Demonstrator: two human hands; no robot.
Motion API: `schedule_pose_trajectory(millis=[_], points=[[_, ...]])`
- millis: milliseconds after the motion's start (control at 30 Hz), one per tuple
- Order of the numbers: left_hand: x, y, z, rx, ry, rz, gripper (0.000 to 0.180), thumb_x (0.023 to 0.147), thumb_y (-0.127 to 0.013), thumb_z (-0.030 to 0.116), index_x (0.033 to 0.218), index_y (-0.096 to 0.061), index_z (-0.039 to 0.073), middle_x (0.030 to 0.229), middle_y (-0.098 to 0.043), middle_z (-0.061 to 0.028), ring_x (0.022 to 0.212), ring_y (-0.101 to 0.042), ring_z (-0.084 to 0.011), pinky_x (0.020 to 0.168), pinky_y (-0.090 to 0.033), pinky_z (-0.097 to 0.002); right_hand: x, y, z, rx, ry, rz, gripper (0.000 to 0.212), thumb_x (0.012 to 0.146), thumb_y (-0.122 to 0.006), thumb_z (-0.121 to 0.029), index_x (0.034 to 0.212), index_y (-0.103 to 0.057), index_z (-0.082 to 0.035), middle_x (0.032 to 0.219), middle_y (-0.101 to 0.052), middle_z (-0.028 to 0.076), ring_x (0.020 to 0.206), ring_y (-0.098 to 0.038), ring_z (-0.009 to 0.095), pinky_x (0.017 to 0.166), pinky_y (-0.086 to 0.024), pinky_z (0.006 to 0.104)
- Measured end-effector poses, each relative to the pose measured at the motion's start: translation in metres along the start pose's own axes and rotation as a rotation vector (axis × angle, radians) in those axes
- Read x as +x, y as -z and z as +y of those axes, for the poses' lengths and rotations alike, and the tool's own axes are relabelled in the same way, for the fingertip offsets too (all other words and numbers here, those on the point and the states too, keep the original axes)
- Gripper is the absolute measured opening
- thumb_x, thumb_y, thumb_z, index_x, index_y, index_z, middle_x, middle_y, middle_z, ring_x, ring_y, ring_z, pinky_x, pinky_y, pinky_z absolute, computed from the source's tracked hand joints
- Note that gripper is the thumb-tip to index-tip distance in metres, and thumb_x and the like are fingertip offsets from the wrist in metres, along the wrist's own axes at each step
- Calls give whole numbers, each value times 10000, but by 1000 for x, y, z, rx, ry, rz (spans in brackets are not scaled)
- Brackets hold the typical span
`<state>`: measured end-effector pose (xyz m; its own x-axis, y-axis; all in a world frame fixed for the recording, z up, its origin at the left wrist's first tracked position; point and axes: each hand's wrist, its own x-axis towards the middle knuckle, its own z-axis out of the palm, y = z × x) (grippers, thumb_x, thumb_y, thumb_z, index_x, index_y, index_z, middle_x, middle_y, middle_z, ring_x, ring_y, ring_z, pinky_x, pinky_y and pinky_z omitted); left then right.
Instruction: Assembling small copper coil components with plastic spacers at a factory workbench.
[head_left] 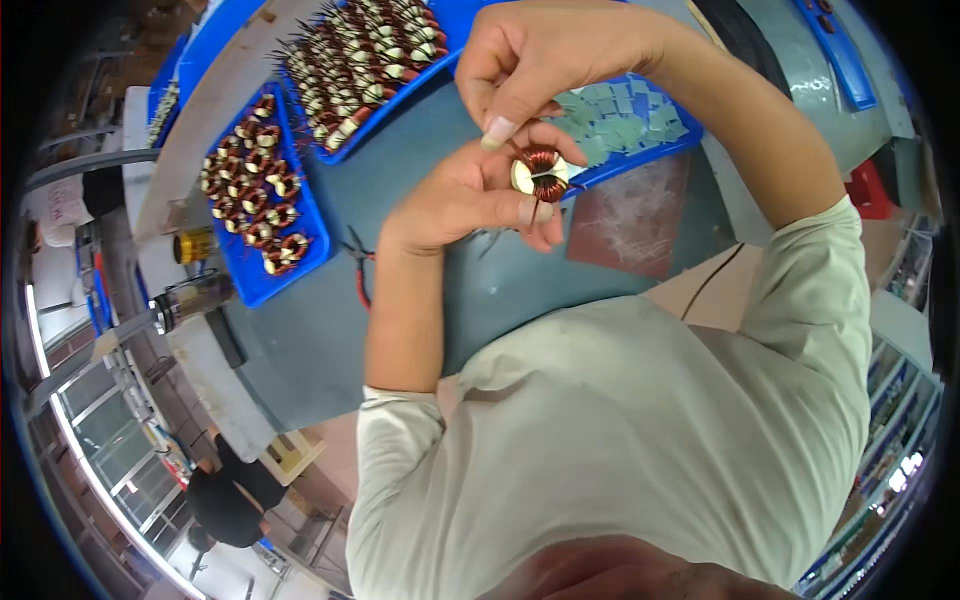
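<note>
Fingers of your left hand point(465, 197) clamp the copper-wound toroidal coil point(546, 180), apparently to steady it; your right hand point(545, 62) pinches its upper lead point(517, 150), likely for control. Right of coil: pale-green squares point(622, 117), presumably handy. Left of coil: red-handled pliers point(363, 284); farther left, blue tray point(255, 291) corralling similar coils point(256, 185).

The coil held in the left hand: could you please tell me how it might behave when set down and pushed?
The coil would probably feel heavy for its size, being closely wrapped in copper-coloured wire. Its rounded outline might let it roll, though the wire end jutting out would likely check it.
</note>
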<state>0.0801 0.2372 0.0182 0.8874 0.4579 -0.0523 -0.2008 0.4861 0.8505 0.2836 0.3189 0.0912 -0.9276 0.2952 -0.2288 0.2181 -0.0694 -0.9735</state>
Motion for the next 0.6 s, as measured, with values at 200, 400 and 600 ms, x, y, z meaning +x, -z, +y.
schedule_pose_trajectory(millis=[200,400,600], points=[[7,7,1,125,18,93,643,883,-745,124,1446,-468,-18,1152,-692,-185,984,-694,-194,736,-583,-297,1,-11,-17,-268,-124,198,115,869,-774,-115,848,-751,-4,710,-696,28,640,-640,90,589,-503,258],[-11,3,14,178,-270,331,376,1012,-604,170,1364,-518,68,1184,-682,-146,956,-692,-166,734,-604,-282,4,-6,-2,-182,216,739,242,939,-737,-238,1015,-732,-8,847,-683,41,755,-630,103,690,-505,260],[-49,15,56,276,-743,716,359,1013,-615,63,1362,-533,56,1071,-669,-80,895,-700,-159,763,-586,-283,17,-14,25,-347,-86,775,233,965,-710,-229,977,-727,2,809,-672,12,762,-603,80,690,-498,263]])
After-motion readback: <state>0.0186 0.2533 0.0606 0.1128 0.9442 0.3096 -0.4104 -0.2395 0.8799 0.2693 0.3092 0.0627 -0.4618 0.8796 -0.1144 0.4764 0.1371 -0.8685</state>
